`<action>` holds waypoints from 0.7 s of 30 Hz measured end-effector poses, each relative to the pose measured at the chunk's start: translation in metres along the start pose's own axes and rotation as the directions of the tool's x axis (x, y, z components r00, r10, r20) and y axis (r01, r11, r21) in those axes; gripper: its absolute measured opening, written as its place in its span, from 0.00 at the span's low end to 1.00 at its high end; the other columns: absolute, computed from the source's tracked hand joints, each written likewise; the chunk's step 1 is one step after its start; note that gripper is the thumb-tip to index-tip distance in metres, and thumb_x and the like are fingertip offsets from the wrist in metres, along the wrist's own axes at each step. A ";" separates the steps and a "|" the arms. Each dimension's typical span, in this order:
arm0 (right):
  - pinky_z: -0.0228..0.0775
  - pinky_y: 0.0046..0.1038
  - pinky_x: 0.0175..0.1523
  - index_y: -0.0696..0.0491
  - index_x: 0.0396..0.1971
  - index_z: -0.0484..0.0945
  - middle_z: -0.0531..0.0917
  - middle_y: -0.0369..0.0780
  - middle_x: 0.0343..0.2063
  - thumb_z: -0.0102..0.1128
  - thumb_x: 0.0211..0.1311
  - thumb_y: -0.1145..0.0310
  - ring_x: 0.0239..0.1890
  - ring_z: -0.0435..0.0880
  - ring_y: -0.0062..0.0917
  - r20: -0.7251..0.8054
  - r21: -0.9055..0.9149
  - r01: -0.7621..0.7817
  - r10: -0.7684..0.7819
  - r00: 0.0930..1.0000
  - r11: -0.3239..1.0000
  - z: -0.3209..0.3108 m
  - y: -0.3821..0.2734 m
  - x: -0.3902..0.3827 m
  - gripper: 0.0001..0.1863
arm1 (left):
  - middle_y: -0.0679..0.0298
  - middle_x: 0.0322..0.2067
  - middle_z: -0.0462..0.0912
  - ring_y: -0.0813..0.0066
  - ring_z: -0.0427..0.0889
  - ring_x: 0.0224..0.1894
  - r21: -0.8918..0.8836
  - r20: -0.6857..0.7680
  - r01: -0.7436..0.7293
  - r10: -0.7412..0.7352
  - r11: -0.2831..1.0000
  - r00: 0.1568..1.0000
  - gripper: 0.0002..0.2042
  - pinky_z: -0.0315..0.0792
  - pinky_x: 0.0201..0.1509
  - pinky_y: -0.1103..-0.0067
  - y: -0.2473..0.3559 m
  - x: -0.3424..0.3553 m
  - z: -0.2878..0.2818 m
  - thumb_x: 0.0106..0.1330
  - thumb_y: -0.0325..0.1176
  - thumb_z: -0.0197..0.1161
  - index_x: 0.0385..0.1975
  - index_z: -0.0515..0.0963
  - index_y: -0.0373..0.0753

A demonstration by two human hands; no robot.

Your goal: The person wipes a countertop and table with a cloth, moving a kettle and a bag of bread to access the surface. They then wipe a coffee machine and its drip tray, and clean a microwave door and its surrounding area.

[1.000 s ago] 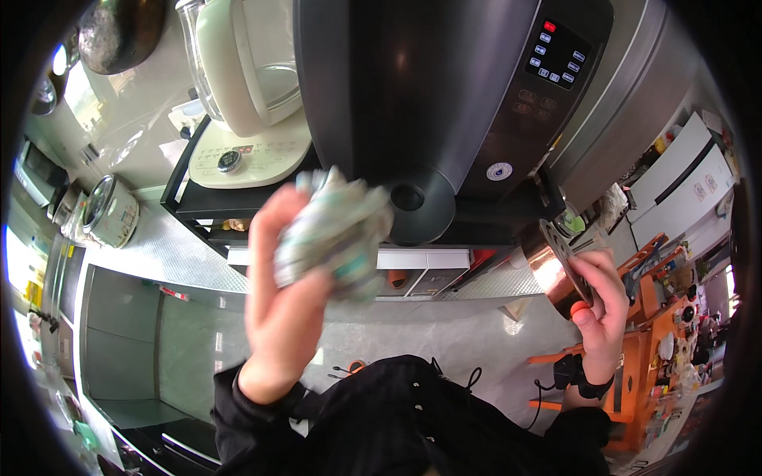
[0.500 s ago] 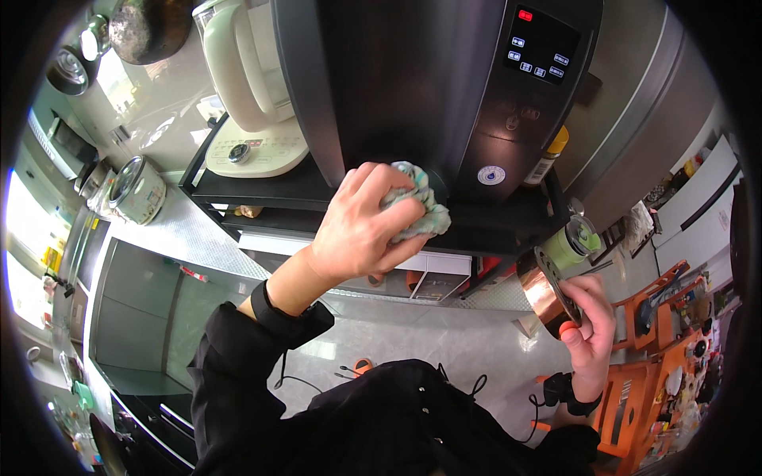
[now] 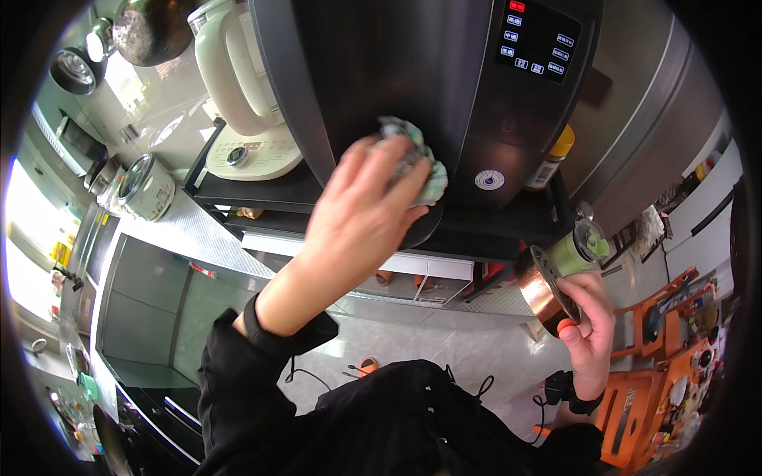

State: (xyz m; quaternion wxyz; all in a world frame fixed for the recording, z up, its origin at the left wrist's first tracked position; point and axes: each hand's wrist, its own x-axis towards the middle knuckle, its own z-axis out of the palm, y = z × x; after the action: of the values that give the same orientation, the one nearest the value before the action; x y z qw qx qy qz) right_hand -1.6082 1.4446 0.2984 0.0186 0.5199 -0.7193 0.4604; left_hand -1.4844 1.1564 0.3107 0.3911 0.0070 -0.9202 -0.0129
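My left hand (image 3: 357, 198) is closed round a crumpled green-and-white checked cloth (image 3: 435, 181). It holds the cloth against the lower front of a tall dark water dispenser (image 3: 381, 63); the fingers are slightly blurred. Beneath the hand, a dark rounded base (image 3: 425, 228) juts out, partly covered. Lower right, my right hand (image 3: 589, 317) grips a round copper-coloured drip tray (image 3: 538, 292) by its edge. The tray is tilted, its dark slotted cover facing right, and an orange spot shows at my thumb tip.
The dispenser stands on a black shelf (image 3: 262, 194) beside a white electric kettle (image 3: 230, 71) on its base. A yellow-capped bottle (image 3: 552, 159) stands to its right. A green-and-clear cup (image 3: 577, 247) is close behind the drip tray. Orange chairs (image 3: 627, 412) stand lower right.
My left hand and the cloth have moved up the dispenser's front, uncovering more of the rounded base. More lit keys show on the panel. My right hand stays put with the drip tray.
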 end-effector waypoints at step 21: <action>0.64 0.30 0.44 0.62 0.42 0.77 0.77 0.41 0.36 0.64 0.52 0.51 0.38 0.71 0.34 0.173 -0.021 0.289 -0.281 0.944 0.957 0.014 -0.023 0.038 0.28 | 0.54 0.20 0.69 0.59 0.69 0.20 -0.154 0.159 0.677 -0.658 0.720 0.736 0.10 0.64 0.26 0.70 0.010 -0.119 -0.089 0.60 0.28 0.52 0.19 0.70 0.29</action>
State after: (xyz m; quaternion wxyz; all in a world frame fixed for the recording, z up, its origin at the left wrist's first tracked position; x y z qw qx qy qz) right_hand -1.6011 1.4067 0.3244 0.0362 0.6549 -0.6459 0.3906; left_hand -1.3379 1.1675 0.2867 0.3155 0.2978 -0.8666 -0.2465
